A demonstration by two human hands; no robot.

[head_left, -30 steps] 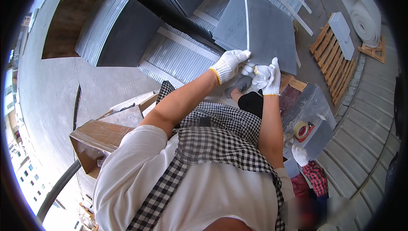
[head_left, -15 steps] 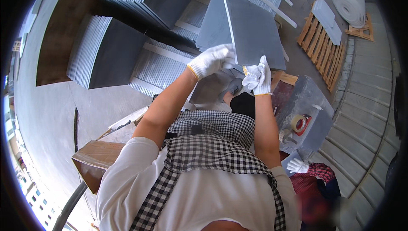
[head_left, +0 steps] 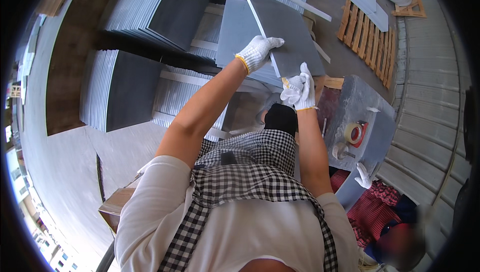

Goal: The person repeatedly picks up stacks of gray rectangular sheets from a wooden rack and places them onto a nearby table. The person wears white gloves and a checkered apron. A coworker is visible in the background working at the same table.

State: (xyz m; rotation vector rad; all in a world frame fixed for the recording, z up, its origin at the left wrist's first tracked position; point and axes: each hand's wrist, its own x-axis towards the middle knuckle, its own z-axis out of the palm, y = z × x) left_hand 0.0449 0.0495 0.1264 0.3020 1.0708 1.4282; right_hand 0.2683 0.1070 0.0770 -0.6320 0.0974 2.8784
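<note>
A dark grey flat slab (head_left: 292, 34) with a pale edge lies tilted over other grey slabs (head_left: 234, 32). My left hand (head_left: 257, 52), in a white knit glove, is closed around its left edge, thumb and fingertips over the face. At the slab's near corner, my gloved right hand (head_left: 306, 91) has curled fingers, with one finger raised against the face. A bunched white knit piece with a yellow edge (head_left: 289, 86), seemingly a spare glove, shows in its grip. The fingers partly hide it, and the slab's underside is out of sight.
Stacks of upright grey slabs (head_left: 175, 14) stand at the left and far side. To the right is a grey block (head_left: 345, 137) with a tape roll (head_left: 353, 133) on it. A co-worker in a red checked sleeve (head_left: 377, 197) is at lower right. Beyond lies a wooden pallet (head_left: 367, 47).
My left hand has moved onto the slab's left edge and closed on it; before, it was blurred beside that edge. My right hand stays at the near corner. The view has shifted.
</note>
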